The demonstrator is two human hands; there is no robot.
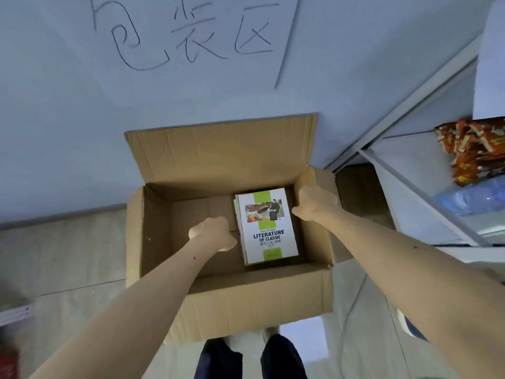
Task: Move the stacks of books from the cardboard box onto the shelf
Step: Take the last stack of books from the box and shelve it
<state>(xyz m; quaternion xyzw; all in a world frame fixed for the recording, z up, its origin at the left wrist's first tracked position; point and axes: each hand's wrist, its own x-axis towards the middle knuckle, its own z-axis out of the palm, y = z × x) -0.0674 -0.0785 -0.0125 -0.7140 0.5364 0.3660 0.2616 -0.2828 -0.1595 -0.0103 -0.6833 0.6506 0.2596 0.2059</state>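
1. On the floor against a pale wall, an open cardboard box [232,296] stands with its flaps spread outward.
2. Inside it, on the right half of the bottom, lies a stack of books [266,227]; the top cover reads "LITERATURE OF CLASSIC".
3. The left hand [211,232] reaches down into the box just beside the stack's left edge; its fingers are hidden, so its grip cannot be told.
4. The right hand [314,205] is at the stack's right side, by the box wall, fingers likewise hidden.
5. To the right stands a white shelf [404,170] holding orange snack packets [475,149] and a plastic water bottle [472,198].
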